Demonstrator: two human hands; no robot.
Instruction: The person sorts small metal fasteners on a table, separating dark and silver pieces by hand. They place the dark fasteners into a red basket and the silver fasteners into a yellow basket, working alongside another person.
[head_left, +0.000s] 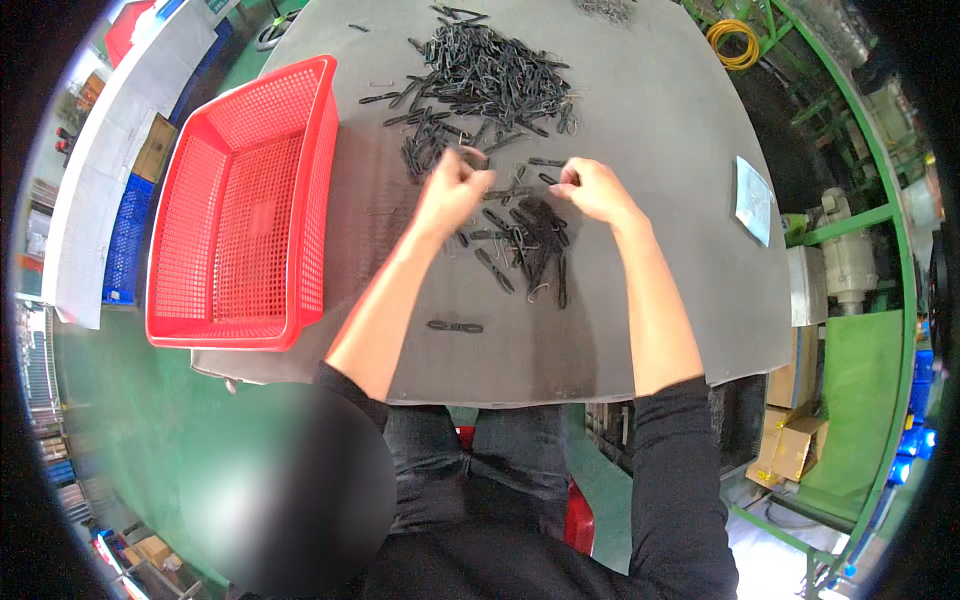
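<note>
My left hand (455, 192) is over the left side of the black pieces, its fingers curled in a pinch and slightly blurred; what is between them cannot be made out. My right hand (592, 190) is to its right, thumb and fingers pinched at the end of a small black elongated piece (548, 179). Below and between the hands lies a small heap of slotted black pieces (535, 240), some with thin metal wire hooks. Beyond them spreads a larger heap of the same black pieces (490, 70). One single black piece (455, 327) lies apart, near the table's front edge.
A red perforated plastic basket (318, 200) stands at the left of the grey table (690, 300). A pale blue packet or sheet (752, 202) lies at the right edge. Thin metal wire pieces (603, 10) lie at the far edge. Green metal framing (850, 228) stands beyond the right side.
</note>
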